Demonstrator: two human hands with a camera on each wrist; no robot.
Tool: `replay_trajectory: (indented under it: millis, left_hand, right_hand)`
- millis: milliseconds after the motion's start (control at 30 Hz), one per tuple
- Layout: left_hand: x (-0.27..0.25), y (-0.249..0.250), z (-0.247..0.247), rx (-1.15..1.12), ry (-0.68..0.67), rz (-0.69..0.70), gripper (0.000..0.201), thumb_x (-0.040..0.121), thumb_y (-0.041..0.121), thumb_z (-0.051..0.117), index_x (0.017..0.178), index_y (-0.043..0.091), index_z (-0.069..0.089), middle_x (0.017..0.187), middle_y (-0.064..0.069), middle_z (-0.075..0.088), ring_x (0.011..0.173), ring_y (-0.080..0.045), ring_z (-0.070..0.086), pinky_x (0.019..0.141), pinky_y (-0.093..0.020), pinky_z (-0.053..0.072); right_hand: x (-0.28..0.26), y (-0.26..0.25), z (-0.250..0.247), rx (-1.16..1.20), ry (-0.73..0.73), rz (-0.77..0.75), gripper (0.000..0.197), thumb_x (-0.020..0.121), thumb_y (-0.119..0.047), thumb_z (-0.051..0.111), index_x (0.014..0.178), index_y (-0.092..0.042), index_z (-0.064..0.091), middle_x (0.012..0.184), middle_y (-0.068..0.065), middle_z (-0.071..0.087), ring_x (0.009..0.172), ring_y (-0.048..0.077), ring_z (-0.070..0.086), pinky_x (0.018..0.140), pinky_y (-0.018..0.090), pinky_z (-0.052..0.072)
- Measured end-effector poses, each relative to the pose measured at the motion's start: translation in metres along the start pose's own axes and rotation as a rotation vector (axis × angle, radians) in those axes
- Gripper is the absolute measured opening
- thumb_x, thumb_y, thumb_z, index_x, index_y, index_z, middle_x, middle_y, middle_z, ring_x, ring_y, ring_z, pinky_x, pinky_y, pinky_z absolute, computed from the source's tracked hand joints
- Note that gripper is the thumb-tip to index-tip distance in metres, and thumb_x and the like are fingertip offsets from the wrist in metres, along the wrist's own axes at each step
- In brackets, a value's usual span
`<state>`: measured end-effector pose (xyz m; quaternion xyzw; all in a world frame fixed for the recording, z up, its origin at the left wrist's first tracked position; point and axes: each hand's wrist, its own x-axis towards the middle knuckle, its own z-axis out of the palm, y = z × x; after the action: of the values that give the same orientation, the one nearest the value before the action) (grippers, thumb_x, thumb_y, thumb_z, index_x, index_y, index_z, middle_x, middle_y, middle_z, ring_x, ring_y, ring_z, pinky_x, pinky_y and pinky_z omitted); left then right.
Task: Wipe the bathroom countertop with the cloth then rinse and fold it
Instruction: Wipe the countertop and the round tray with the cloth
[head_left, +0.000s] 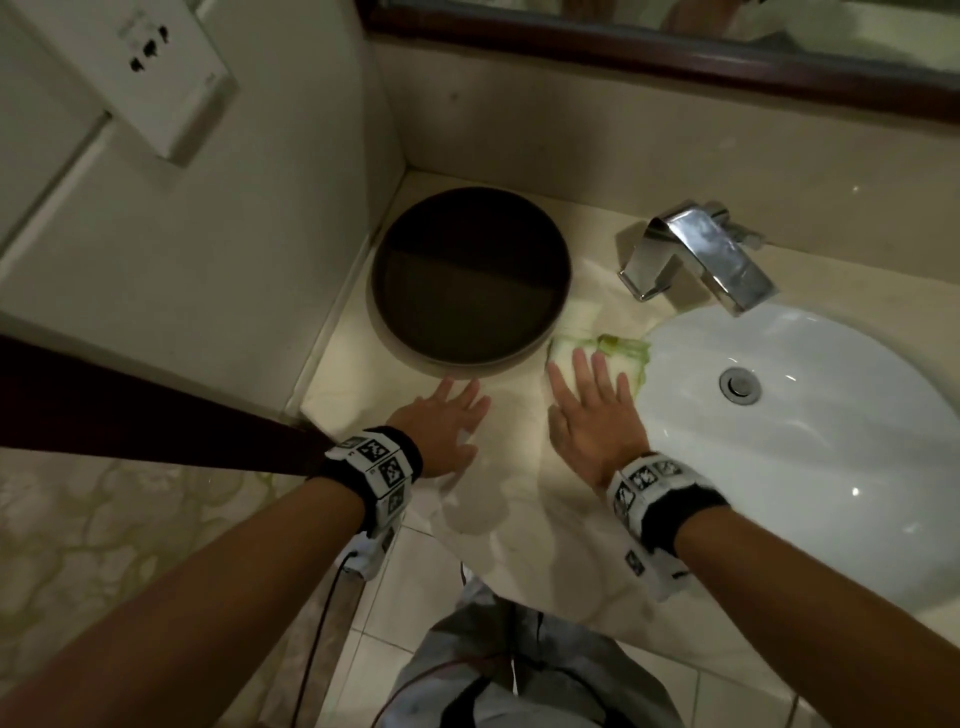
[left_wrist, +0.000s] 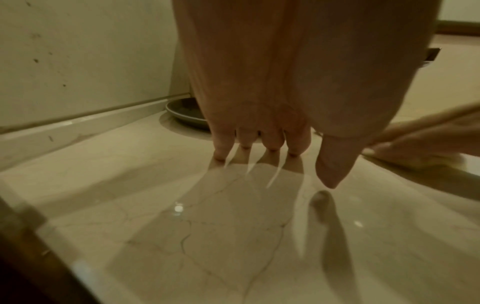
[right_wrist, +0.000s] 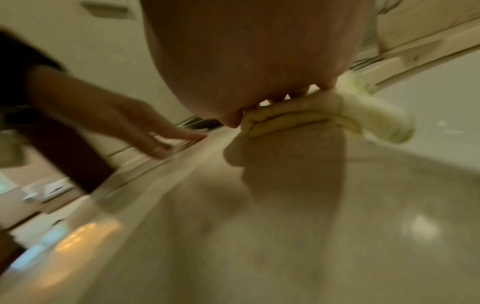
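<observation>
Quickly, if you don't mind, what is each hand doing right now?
Left hand: open, straight fingers on the countertop, holding nothing.
Right hand: open, fingers pressing flat on the cloth.

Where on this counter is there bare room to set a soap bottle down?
Bare counter lies along the front edge, behind both hands. A narrower strip runs between the tray and tap. It is crowded where the right hand presses the cloth between tray and sink.
</observation>
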<state>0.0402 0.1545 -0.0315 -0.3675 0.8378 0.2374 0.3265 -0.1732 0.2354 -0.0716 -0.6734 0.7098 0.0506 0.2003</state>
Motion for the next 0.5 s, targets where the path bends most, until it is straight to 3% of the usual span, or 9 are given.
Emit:
replay_trajectory:
  millis: [133,267,433,500]
  left_hand:
    - [-0.001,0.003,-0.001,-0.004,-0.006,-0.017,0.071,0.098,0.044,0.041,0.155,0.028,0.001,0.161,0.005,-0.014,0.148,-0.025,-0.011,0.118,-0.047,0.016]
    - [-0.001,0.004,-0.001,-0.013,-0.012,-0.021,0.072,0.098,0.044,0.042,0.155,0.028,0.000,0.161,0.004,-0.014,0.148,-0.026,-0.011,0.118,-0.048,0.014]
    - [-0.001,0.004,-0.003,0.010,-0.017,-0.019,0.069,0.100,0.042,0.040,0.155,0.027,0.000,0.162,0.003,-0.013,0.148,-0.026,-0.011,0.117,-0.048,0.015]
    - [-0.001,0.005,-0.002,0.016,-0.013,-0.023,0.069,0.100,0.041,0.039,0.155,0.027,0.000,0.161,0.003,-0.013,0.148,-0.026,-0.011,0.117,-0.048,0.015]
  right_hand:
    - [-0.049,-0.025,0.026,-0.024,0.049,-0.145,0.061,0.094,-0.035,0.025,0.152,-0.017,0.025,0.157,0.017,0.023,0.145,0.041,0.019,0.113,0.059,0.019]
    - [-0.065,-0.020,0.031,-0.041,0.044,-0.265,0.060,0.093,-0.031,0.030,0.152,-0.020,0.027,0.156,0.012,0.029,0.143,0.037,0.027,0.113,0.056,0.026]
    - [-0.055,-0.002,0.025,-0.051,-0.010,-0.352,0.056,0.096,-0.034,0.028,0.151,-0.029,0.023,0.158,0.010,0.024,0.146,0.034,0.020,0.114,0.050,0.012]
    - [-0.051,0.001,0.023,-0.043,-0.041,-0.369,0.056,0.096,-0.036,0.027,0.152,-0.029,0.023,0.158,0.010,0.024,0.146,0.034,0.020,0.114,0.051,0.013]
